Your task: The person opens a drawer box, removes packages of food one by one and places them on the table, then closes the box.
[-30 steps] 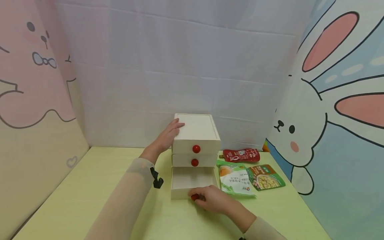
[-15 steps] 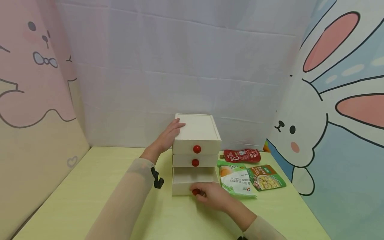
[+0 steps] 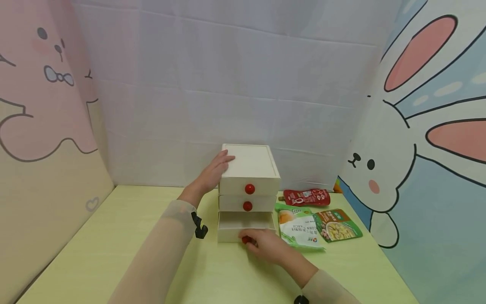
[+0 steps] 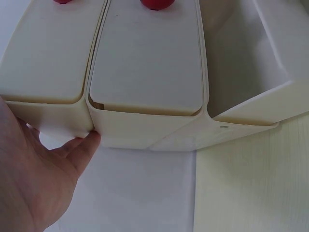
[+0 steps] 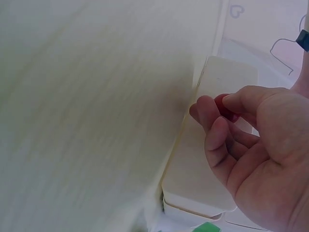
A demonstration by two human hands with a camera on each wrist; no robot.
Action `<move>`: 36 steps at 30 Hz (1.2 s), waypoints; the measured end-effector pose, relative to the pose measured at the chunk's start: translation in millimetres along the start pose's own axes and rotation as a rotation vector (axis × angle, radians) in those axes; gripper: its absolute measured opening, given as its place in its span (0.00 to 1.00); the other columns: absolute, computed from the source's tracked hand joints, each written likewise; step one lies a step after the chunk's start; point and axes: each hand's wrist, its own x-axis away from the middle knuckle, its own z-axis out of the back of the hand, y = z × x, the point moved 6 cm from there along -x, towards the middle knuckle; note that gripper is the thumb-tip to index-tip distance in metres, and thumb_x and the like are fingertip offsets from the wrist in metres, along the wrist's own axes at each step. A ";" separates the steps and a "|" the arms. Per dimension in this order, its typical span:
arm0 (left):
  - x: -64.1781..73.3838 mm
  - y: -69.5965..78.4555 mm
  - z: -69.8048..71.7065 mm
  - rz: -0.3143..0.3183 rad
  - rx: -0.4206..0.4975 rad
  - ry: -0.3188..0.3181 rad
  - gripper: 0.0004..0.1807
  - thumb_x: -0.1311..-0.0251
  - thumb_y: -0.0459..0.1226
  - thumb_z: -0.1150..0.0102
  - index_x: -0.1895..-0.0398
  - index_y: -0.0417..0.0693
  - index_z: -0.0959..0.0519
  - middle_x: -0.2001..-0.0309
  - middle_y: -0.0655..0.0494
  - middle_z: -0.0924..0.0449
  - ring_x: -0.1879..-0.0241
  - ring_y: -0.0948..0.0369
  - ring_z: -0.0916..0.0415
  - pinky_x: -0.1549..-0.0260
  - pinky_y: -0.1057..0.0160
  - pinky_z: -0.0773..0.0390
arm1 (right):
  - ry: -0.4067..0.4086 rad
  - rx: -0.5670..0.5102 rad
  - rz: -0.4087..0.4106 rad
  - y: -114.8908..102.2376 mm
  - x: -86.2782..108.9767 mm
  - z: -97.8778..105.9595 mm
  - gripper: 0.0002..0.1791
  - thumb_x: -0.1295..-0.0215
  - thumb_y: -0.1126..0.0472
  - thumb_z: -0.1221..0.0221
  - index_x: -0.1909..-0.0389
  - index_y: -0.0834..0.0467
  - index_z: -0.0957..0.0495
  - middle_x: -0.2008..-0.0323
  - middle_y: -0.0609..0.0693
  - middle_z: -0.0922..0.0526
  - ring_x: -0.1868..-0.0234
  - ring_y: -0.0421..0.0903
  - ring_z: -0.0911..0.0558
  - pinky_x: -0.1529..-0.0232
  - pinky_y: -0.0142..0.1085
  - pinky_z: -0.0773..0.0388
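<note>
A white cabinet (image 3: 248, 162) with three stacked drawers stands at the back middle of the table, each drawer with a red knob. The bottom drawer (image 3: 228, 234) is pulled partly out, and the part of its inside that shows is bare. My right hand (image 3: 263, 245) pinches the bottom drawer's knob (image 5: 226, 105) between thumb and fingers. My left hand (image 3: 213, 173) rests on the cabinet's upper left edge, some fingers lying on the top. In the left wrist view, other fingertips touch the cabinet's side. The middle drawer (image 4: 149, 58) and top drawer (image 4: 46, 48) are closed.
Right of the cabinet lie a white and green corn starch bag (image 3: 298, 228), a brown and green food packet (image 3: 337, 225) and a red spouted pouch (image 3: 306, 197). The pale yellow table (image 3: 152, 219) meets a white cloth backdrop (image 3: 228, 84) and printed side panels.
The bottom drawer has slid inward, away from me, with my right hand moving along on its knob. My left hand has stayed on the cabinet.
</note>
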 end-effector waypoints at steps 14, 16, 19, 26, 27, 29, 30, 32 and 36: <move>0.4 -0.5 -0.1 0.005 0.004 0.001 0.32 0.12 0.47 0.72 0.13 0.48 0.37 0.07 0.53 0.63 0.08 0.47 0.67 0.14 0.32 0.59 | 0.063 0.034 0.004 0.4 -13.1 2.8 0.14 0.23 0.66 0.37 0.41 0.55 0.14 0.49 0.50 0.08 0.51 0.45 0.12 0.44 0.44 0.12; 0.1 -1.0 -0.1 0.005 0.001 0.001 0.32 0.12 0.47 0.72 0.13 0.48 0.37 0.07 0.53 0.63 0.08 0.47 0.67 0.14 0.32 0.59 | 0.074 0.040 0.001 0.2 -15.2 3.6 0.13 0.23 0.66 0.37 0.42 0.55 0.14 0.49 0.50 0.08 0.51 0.45 0.11 0.45 0.44 0.11; 0.2 -1.1 0.3 0.002 -0.001 0.003 0.32 0.12 0.46 0.72 0.13 0.48 0.37 0.07 0.53 0.63 0.08 0.48 0.67 0.13 0.33 0.58 | 0.092 0.044 -0.005 0.2 -18.1 4.6 0.13 0.22 0.67 0.38 0.42 0.55 0.14 0.50 0.51 0.08 0.53 0.46 0.11 0.46 0.45 0.11; 0.3 -0.5 -0.2 0.001 0.006 -0.004 0.32 0.12 0.46 0.72 0.13 0.48 0.37 0.07 0.53 0.63 0.08 0.48 0.67 0.13 0.33 0.58 | 0.119 0.057 -0.023 0.0 -22.9 4.8 0.13 0.22 0.67 0.38 0.42 0.57 0.14 0.49 0.51 0.08 0.51 0.47 0.10 0.44 0.47 0.11; 0.6 -0.1 -0.2 0.000 0.007 -0.005 0.32 0.12 0.46 0.72 0.13 0.47 0.37 0.07 0.53 0.63 0.08 0.48 0.67 0.13 0.33 0.58 | 0.120 0.059 -0.028 0.1 -23.4 4.8 0.13 0.22 0.67 0.38 0.42 0.57 0.14 0.48 0.51 0.08 0.51 0.48 0.10 0.44 0.47 0.11; 0.9 0.4 -0.2 -0.001 0.006 -0.006 0.32 0.12 0.46 0.72 0.13 0.47 0.37 0.07 0.53 0.63 0.08 0.48 0.67 0.13 0.33 0.58 | 0.122 0.056 -0.038 0.2 -24.8 4.8 0.13 0.22 0.68 0.38 0.42 0.57 0.14 0.48 0.52 0.08 0.50 0.48 0.10 0.43 0.48 0.11; 0.9 0.3 -0.2 -0.002 0.005 -0.006 0.32 0.12 0.46 0.72 0.13 0.47 0.37 0.07 0.53 0.63 0.08 0.47 0.67 0.14 0.33 0.57 | 0.121 0.058 -0.047 0.8 -25.5 4.4 0.13 0.21 0.67 0.38 0.42 0.57 0.14 0.47 0.52 0.08 0.50 0.48 0.10 0.43 0.48 0.11; 0.9 0.1 -0.1 -0.002 0.007 -0.004 0.32 0.12 0.46 0.72 0.13 0.47 0.37 0.07 0.53 0.63 0.09 0.47 0.67 0.14 0.32 0.58 | 0.121 0.057 -0.057 1.3 -27.1 4.2 0.13 0.21 0.67 0.38 0.41 0.56 0.14 0.47 0.52 0.08 0.49 0.49 0.10 0.42 0.48 0.11; 0.5 -0.3 0.1 -0.004 0.009 -0.004 0.32 0.12 0.46 0.73 0.13 0.47 0.38 0.07 0.52 0.63 0.09 0.47 0.68 0.14 0.32 0.58 | 0.126 0.065 -0.075 3.0 -30.7 3.5 0.13 0.20 0.67 0.38 0.40 0.57 0.14 0.46 0.53 0.08 0.47 0.51 0.09 0.41 0.49 0.11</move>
